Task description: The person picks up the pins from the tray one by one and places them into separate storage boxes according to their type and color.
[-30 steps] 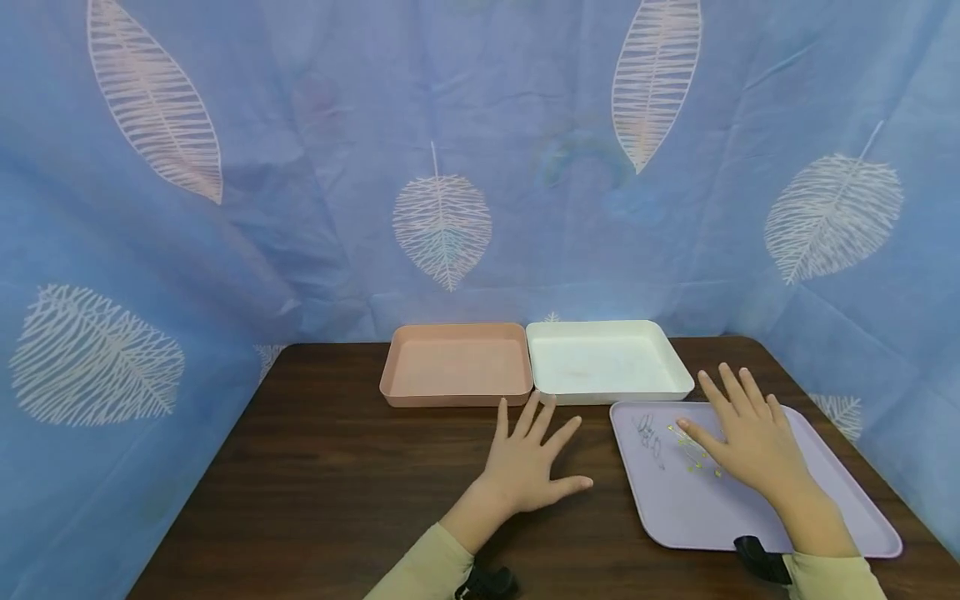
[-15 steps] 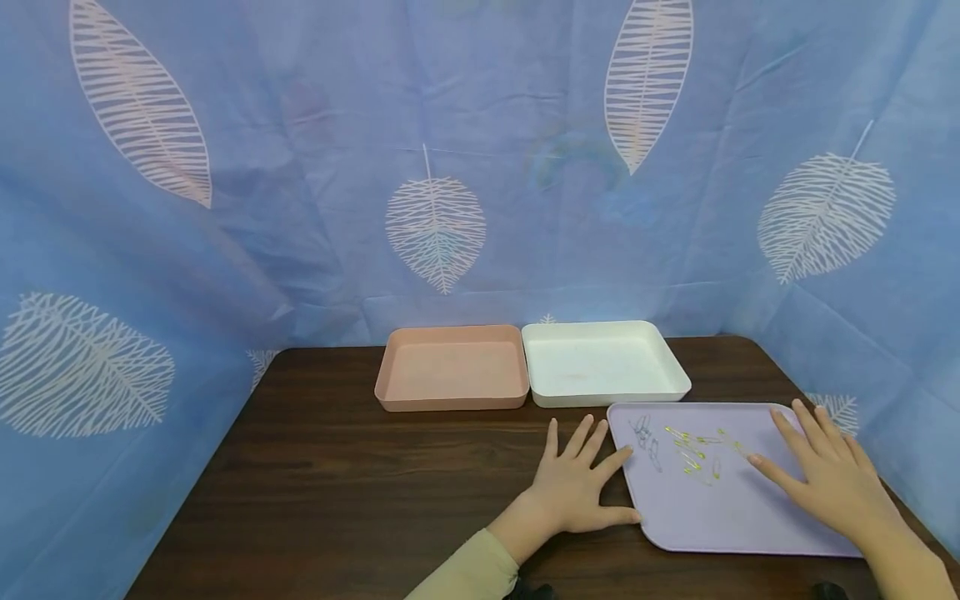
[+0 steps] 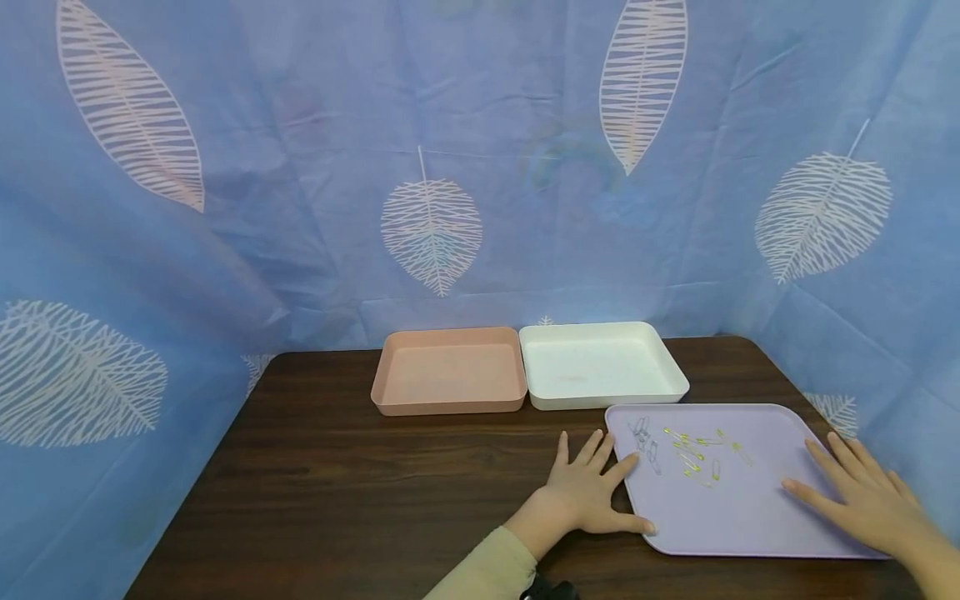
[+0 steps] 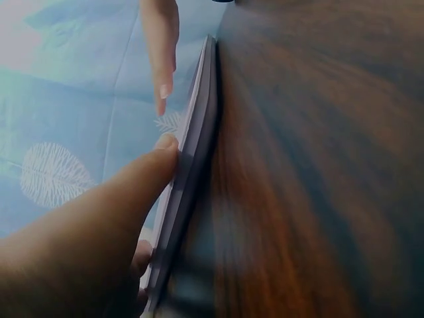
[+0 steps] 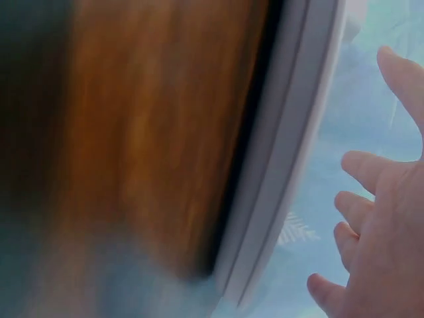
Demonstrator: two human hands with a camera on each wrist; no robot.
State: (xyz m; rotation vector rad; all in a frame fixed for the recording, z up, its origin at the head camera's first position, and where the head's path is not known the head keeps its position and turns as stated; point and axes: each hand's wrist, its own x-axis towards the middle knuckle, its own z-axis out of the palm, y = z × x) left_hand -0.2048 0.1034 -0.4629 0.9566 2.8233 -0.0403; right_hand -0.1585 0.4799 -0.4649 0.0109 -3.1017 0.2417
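Note:
A lilac tray [image 3: 735, 521] lies on the right side of the table. On it are several yellow safety pins [image 3: 688, 447] and, to their left, a small group of silver wire pieces [image 3: 643, 437], too fine to tell whether clips or pins. My left hand [image 3: 588, 493], fingers spread, is at the tray's left edge; in the left wrist view its thumb [image 4: 156, 159] meets the rim. My right hand [image 3: 866, 500] is spread over the tray's right edge. In the right wrist view its fingers [image 5: 368, 169] stand apart from the rim, holding nothing.
A pink shallow tray [image 3: 450, 407] and a white shallow tray [image 3: 607, 400] stand side by side at the back of the dark wooden table [image 3: 337, 500]. Behind them hangs a blue cloth [image 3: 322, 208] with white leaf prints, also along both sides.
Both hands have moved right and nearer to me: the left to the lilac tray's left edge, the right from above the pins to its right edge. The yellow pins are now uncovered.

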